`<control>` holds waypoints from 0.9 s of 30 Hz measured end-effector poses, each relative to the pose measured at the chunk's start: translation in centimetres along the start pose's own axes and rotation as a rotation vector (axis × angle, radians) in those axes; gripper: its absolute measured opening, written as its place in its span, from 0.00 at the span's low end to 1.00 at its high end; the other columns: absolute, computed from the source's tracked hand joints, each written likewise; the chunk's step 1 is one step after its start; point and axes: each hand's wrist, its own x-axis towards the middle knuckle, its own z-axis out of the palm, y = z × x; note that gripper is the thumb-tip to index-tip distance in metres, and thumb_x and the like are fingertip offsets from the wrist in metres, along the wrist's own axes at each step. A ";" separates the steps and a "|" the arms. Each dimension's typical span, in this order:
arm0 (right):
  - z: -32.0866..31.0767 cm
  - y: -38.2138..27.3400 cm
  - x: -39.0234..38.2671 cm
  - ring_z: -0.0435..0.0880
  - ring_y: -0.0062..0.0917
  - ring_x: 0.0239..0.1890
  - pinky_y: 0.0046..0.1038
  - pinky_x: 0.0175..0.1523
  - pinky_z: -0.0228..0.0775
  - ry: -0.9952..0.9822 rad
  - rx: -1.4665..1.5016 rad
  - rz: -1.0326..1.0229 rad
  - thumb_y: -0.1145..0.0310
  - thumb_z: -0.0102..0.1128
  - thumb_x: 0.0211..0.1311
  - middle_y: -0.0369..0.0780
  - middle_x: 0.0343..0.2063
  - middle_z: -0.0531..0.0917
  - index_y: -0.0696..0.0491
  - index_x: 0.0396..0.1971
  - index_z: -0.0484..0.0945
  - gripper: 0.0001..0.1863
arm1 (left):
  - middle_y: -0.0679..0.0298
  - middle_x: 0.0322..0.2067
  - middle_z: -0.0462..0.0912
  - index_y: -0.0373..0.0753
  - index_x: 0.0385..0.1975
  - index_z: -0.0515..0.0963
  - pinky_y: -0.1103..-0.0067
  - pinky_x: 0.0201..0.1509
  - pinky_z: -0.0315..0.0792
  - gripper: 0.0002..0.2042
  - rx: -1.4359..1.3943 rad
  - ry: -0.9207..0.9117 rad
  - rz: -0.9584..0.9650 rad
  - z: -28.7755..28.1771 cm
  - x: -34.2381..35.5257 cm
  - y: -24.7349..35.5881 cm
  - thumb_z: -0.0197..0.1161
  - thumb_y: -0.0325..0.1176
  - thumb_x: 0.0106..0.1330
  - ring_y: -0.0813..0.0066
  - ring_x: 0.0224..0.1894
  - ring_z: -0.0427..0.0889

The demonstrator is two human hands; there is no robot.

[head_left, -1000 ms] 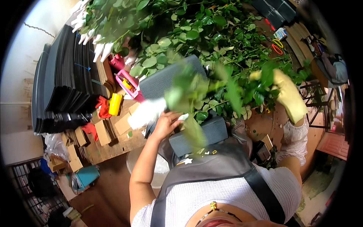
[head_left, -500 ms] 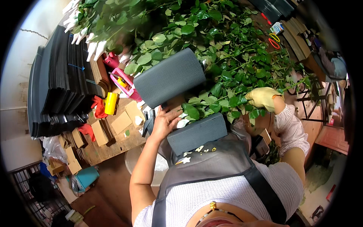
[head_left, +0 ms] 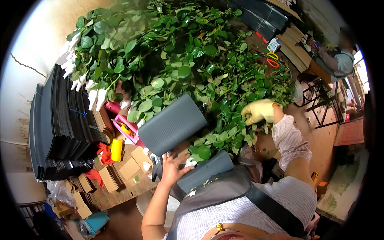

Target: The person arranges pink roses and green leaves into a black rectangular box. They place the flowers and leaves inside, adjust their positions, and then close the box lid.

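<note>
My left hand, bare and with fingers apart, rests at the gap between an upper grey ribbed pad and a lower grey pad against my apron. Its thumb lies by a small white piece, probably paper. My right hand, in a yellow glove, has its fingers curled round leafy stems, which spread between the two pads. A large heap of green leafy stems covers the upper middle, with white wrapped tips poking out on the left.
Tall stacks of black sheets stand left, beside a pink holder, a yellow cylinder and cardboard pieces on a wooden table. Scissors and more stacks lie upper right. A person is at far right, near a metal frame.
A second ago leafy stems were swinging, blurred, above the pads; they now lie lower under my right hand, which has come down and inward. The view has shifted, moving the scene lower.
</note>
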 end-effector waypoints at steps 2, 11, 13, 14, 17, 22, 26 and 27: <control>-3.8 -2.0 1.0 0.88 0.37 0.43 0.36 0.49 0.80 0.294 0.065 -0.113 0.59 0.67 0.62 0.40 0.42 0.89 0.48 0.49 0.84 0.17 | 0.69 0.55 0.87 0.48 0.53 0.87 0.48 0.75 0.50 0.28 0.019 -0.009 0.005 -0.1 0.1 0.0 0.78 0.54 0.53 0.50 0.64 0.77; -11.7 -12.3 22.1 0.75 0.33 0.66 0.37 0.78 0.53 0.946 -0.537 -0.224 0.62 0.60 0.64 0.40 0.59 0.82 0.51 0.45 0.87 0.14 | 0.69 0.53 0.88 0.50 0.54 0.87 0.48 0.76 0.50 0.28 0.031 -0.027 -0.005 -0.4 0.2 0.3 0.77 0.56 0.54 0.51 0.64 0.77; -13.5 -12.9 21.7 0.80 0.31 0.55 0.36 0.73 0.60 1.188 -0.456 -0.307 0.64 0.59 0.60 0.39 0.46 0.85 0.49 0.35 0.86 0.09 | 0.67 0.53 0.88 0.49 0.54 0.87 0.54 0.74 0.58 0.28 0.091 -0.037 0.005 -1.3 0.7 1.2 0.78 0.53 0.53 0.53 0.63 0.78; -14.0 -15.3 18.8 0.80 0.30 0.54 0.36 0.72 0.59 1.376 -0.457 -0.436 0.65 0.60 0.59 0.39 0.45 0.85 0.49 0.35 0.86 0.08 | 0.65 0.50 0.89 0.49 0.54 0.87 0.55 0.75 0.57 0.28 0.018 -0.035 -0.072 -1.0 0.2 0.9 0.79 0.52 0.53 0.52 0.65 0.77; -15.9 -18.0 13.2 0.88 0.34 0.45 0.36 0.52 0.79 1.242 -0.350 -0.417 0.70 0.63 0.60 0.39 0.40 0.90 0.50 0.34 0.88 0.06 | 0.61 0.39 0.92 0.48 0.51 0.88 0.63 0.71 0.65 0.26 -0.214 -0.003 -0.150 -0.3 -0.1 0.5 0.81 0.48 0.52 0.55 0.65 0.77; -17.0 -13.9 7.8 0.88 0.31 0.43 0.32 0.51 0.81 1.470 -0.508 -0.395 0.70 0.68 0.57 0.37 0.46 0.88 0.47 0.46 0.87 0.16 | 0.60 0.41 0.90 0.43 0.49 0.88 0.69 0.49 0.80 0.23 -0.063 -0.061 -0.173 0.0 -0.8 0.3 0.82 0.45 0.54 0.62 0.41 0.87; -19.4 -13.8 5.5 0.87 0.32 0.47 0.34 0.56 0.79 1.034 -0.689 0.026 0.69 0.67 0.58 0.38 0.46 0.88 0.44 0.46 0.86 0.14 | 0.57 0.47 0.87 0.40 0.57 0.82 0.71 0.46 0.78 0.31 -0.840 0.007 -0.404 0.7 -0.9 0.0 0.77 0.52 0.57 0.62 0.44 0.85; -20.5 -11.6 6.9 0.87 0.33 0.49 0.36 0.57 0.78 1.027 -0.588 0.199 0.68 0.65 0.60 0.40 0.46 0.88 0.44 0.45 0.86 0.13 | 0.57 0.48 0.86 0.39 0.58 0.81 0.70 0.47 0.78 0.32 -0.890 -0.005 -0.427 0.7 -0.3 0.0 0.76 0.53 0.57 0.62 0.46 0.84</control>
